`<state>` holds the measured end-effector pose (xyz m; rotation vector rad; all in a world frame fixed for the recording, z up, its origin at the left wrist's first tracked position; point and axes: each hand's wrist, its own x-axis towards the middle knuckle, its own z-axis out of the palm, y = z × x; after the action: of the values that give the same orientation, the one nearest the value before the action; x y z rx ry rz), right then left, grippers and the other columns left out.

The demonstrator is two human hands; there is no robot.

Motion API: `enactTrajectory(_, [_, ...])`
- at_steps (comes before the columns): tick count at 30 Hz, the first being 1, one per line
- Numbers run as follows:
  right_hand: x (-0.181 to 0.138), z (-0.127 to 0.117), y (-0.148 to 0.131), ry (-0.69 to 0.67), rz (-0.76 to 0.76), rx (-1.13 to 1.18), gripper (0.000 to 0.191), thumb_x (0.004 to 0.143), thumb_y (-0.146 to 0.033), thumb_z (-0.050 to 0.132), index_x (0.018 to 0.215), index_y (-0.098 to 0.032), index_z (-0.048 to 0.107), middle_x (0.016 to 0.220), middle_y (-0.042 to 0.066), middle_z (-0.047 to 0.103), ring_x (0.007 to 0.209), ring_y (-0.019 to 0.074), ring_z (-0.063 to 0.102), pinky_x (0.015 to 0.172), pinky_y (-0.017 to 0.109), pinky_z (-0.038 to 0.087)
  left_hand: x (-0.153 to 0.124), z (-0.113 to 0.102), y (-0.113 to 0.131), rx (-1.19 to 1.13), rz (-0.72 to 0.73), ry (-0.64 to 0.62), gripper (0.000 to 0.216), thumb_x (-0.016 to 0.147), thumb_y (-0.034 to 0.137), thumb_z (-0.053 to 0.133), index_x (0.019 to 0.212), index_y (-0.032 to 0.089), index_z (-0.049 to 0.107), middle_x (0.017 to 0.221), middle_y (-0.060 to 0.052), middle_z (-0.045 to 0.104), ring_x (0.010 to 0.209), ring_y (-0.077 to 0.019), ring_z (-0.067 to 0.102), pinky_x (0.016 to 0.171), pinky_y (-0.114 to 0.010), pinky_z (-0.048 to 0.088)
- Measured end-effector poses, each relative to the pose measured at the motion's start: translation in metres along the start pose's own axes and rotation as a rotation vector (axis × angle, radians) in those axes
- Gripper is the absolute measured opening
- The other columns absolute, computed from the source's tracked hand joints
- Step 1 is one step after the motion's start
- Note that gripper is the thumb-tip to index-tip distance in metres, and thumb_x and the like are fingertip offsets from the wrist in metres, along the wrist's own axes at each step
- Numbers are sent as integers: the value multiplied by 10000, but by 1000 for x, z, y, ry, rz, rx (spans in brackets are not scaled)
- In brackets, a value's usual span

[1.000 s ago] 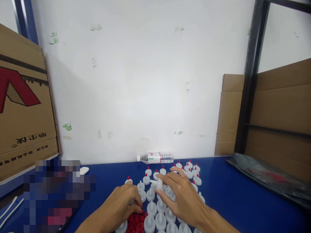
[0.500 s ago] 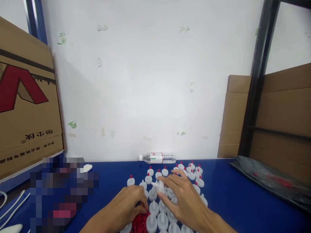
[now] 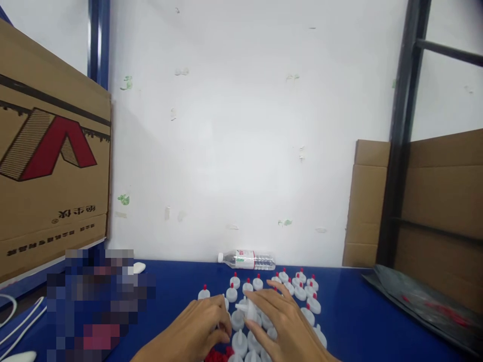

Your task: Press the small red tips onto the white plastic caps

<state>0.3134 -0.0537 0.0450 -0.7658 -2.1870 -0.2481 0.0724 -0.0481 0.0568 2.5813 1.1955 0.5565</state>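
My right hand (image 3: 281, 317) grips a white nozzle cap (image 3: 249, 310) between thumb and fingers; the cap is tipped on its side, its spout pointing left. Close by on the left, my left hand (image 3: 202, 322) has its fingers curled together above a pile of small red caps (image 3: 219, 354). What those fingers hold, if anything, is hidden. White nozzle caps (image 3: 240, 342) without red tips stand upright beneath and between the hands. Behind them and to the right are several white nozzle caps with red tips (image 3: 301, 291).
A clear plastic bottle (image 3: 247, 259) lies against the white wall at the back of the blue table (image 3: 169, 281). A large cardboard box (image 3: 56, 201) stands left, above white cables (image 3: 22, 317). On the right are a dark plastic bag (image 3: 426, 296) and cardboard (image 3: 366, 201).
The view has tilted up and turned slightly left, so the table sits lower in the picture. Both hands stay close together, the right one still holding the white nozzle cap.
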Motion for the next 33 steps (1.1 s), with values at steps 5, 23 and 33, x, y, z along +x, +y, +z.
enactTrajectory(5, [-1, -1, -3, 7, 3, -9, 396, 941, -191, 654, 1334, -229, 618, 1169, 59, 749, 1063, 230, 710, 1151, 488, 415, 3, 6, -2, 1, -4, -32, 214, 884, 119, 699, 863, 315, 783, 952, 66, 709, 888, -134, 686, 741, -216, 421])
enactTrajectory(23, [1, -5, -1, -98, 98, 39, 379, 929, -160, 669, 1295, -248, 629, 1218, 44, 738, 1130, 219, 691, 1229, 529, 277, -1, 2, 1, 121, -54, 37, 56, 968, 189, 598, 964, 229, 638, 1026, 2, 669, 937, -213, 665, 804, -311, 418])
enactTrajectory(33, [-1, -4, -4, -106, 64, 43, 467, 946, -167, 662, 1394, -267, 576, 1178, 47, 731, 1090, 220, 701, 1187, 534, 348, 0, -2, 7, 256, 35, 121, 122, 1012, 215, 489, 1052, 249, 598, 1091, -17, 629, 902, -218, 668, 738, -328, 418])
